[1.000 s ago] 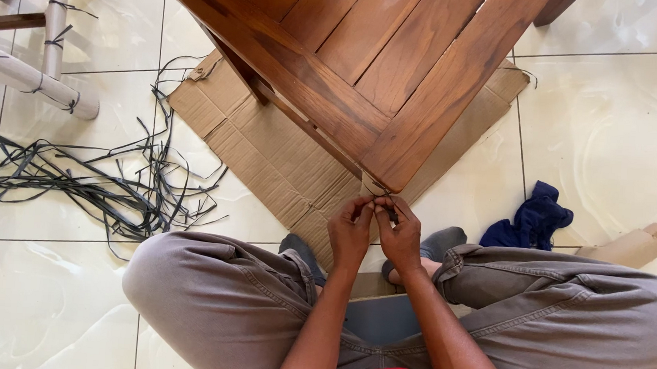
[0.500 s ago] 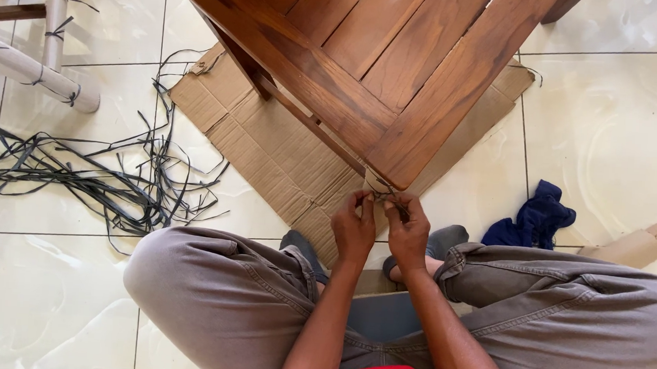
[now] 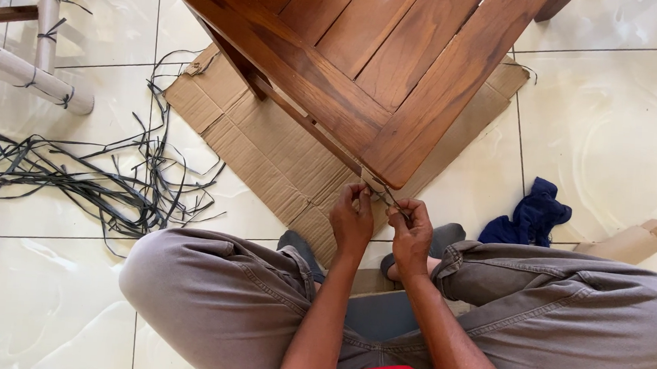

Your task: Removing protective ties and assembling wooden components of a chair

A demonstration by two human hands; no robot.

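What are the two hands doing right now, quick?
Left hand: closed, pinching something at the wooden table corner; what it grips is too small to tell.
Right hand: closed on a thin dark strip there.

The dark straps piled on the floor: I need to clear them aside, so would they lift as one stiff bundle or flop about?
The dark straps would probably flop: they lie curled and tangled in thin flat strips. They look light, and would likely snag together and trail loose ends across the tiled floor.
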